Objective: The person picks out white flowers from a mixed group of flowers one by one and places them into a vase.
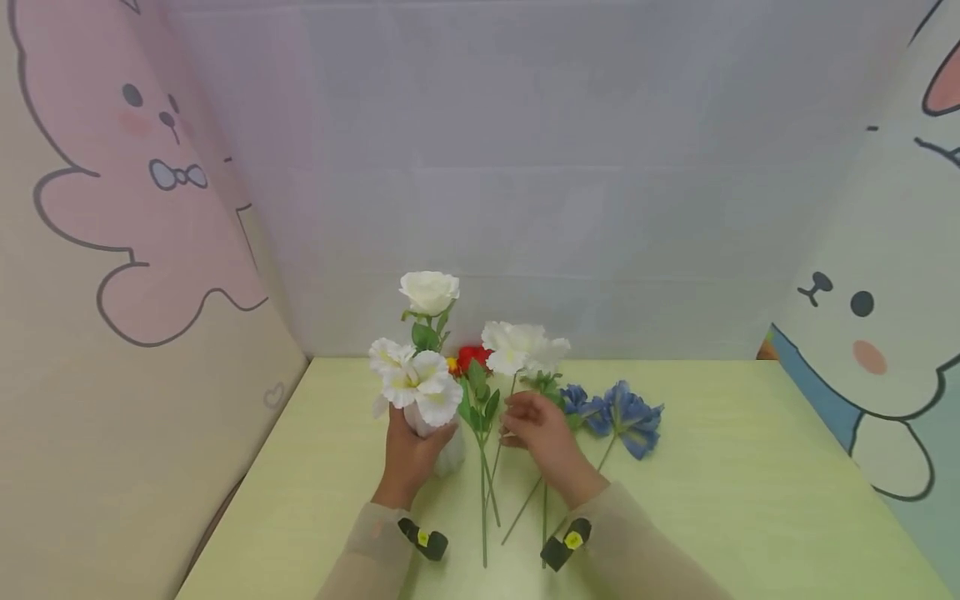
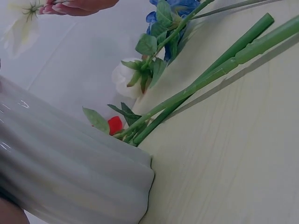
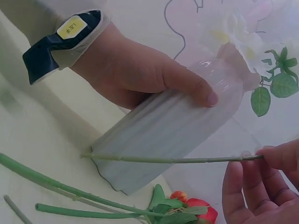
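Observation:
My left hand [image 1: 407, 457] grips a white ribbed vase [image 3: 163, 128], its thumb lying along the side near the neck. A white rose [image 1: 430, 292] and a white ruffled flower [image 1: 420, 385] show above the vase, their lower stems hidden. To the right, my right hand [image 1: 542, 435] pinches the thin stem [image 3: 173, 160] of another white flower [image 1: 510, 346] between thumb and fingers. That bloom is up beyond the hand, and the stem points down toward the table. In the right wrist view the stem crosses in front of the vase's lower part.
Right beside the vase lie a red flower [image 1: 471, 357] and leafy green stems [image 1: 483, 500] on the pale table [image 1: 720, 483]. Blue flowers [image 1: 633, 419] lie farther right, and a white bloom [image 2: 126, 79] lies near them. A plain backdrop [image 1: 480, 183] stands behind.

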`<state>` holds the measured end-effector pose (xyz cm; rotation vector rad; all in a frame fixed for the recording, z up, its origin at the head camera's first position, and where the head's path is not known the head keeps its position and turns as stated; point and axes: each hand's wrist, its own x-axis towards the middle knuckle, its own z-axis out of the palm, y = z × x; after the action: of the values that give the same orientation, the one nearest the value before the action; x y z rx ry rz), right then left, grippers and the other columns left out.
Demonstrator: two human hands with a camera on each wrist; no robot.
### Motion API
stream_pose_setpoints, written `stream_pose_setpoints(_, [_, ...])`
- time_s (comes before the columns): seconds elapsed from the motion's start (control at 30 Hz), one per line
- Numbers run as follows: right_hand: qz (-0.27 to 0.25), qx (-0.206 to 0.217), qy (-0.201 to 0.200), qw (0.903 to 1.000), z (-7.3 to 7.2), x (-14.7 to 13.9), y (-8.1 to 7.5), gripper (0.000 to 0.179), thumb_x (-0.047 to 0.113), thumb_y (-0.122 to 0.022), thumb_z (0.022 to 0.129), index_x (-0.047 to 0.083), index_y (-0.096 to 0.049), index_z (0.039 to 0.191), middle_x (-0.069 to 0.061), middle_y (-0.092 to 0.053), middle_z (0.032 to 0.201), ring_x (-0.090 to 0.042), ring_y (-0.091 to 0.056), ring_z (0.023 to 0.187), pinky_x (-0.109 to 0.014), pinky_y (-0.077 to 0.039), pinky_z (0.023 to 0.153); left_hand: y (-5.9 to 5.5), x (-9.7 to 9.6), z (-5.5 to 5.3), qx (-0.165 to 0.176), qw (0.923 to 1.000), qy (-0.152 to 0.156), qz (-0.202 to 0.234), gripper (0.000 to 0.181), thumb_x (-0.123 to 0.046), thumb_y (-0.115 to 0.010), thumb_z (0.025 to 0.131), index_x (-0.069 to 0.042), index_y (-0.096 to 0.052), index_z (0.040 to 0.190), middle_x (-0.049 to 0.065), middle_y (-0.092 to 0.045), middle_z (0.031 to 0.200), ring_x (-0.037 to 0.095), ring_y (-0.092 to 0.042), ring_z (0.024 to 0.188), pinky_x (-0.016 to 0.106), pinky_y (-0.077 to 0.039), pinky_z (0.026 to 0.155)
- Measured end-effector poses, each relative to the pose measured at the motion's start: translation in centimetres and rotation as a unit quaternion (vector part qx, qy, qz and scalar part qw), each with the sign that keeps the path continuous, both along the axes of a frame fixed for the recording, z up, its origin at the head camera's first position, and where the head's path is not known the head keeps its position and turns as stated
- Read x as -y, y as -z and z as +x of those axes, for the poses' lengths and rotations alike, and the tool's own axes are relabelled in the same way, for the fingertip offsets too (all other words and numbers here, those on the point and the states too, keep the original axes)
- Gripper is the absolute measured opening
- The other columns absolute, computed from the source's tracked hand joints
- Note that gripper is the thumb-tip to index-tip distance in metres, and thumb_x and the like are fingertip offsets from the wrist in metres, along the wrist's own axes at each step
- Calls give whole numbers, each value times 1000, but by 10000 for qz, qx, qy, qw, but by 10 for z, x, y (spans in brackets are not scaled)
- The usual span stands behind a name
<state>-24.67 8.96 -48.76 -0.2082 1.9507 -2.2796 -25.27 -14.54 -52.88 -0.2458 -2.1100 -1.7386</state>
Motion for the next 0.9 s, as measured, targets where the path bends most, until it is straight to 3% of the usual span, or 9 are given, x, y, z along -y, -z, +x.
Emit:
stream_pose_setpoints(0.27, [466,-799,-197,9955,-7,-1,-25,28,-4,-64,98,-5,-59,125,-21,-63,111,-34,-67,95,-42,-60,82,1,-1,-2,40,10000,-37,-74,98,-9,-89,78,-24,-31,155,3,-50,144,26,-49,130,56,-36,109])
stream_pose_setpoints(0.47, [593,-1052,-319,9922,-13,2,-52,24,0,-63,101,-1,-61,124,-19,-63,114,-43,-64,102,-44,-59,84,1,-1,-2,66,9999,-155,-35,98,-9,-89,78,-25,-31,155,2,-50,145,25,-48,130,54,-35,109])
stream_pose_setpoints(0.73, [574,-1436,-38,9880,-26,12,-87,21,2,-64,101,1,-62,122,-19,-63,115,-41,-64,103,-42,-59,83,-2,-1,0,8,9999,-110,-49,98,-10,-89,79,-26,-31,156,2,-50,146,25,-48,132,54,-34,111])
stream_pose_setpoints(0.9, [496,-1685,294,9840,-33,17,-100,21,3,-66,100,3,-63,121,-16,-64,109,-41,-66,94,-41,-60,82,0,0,-2,7,9999,-110,-68,98,-10,-89,79,-28,-30,156,-1,-49,147,23,-47,133,53,-33,112])
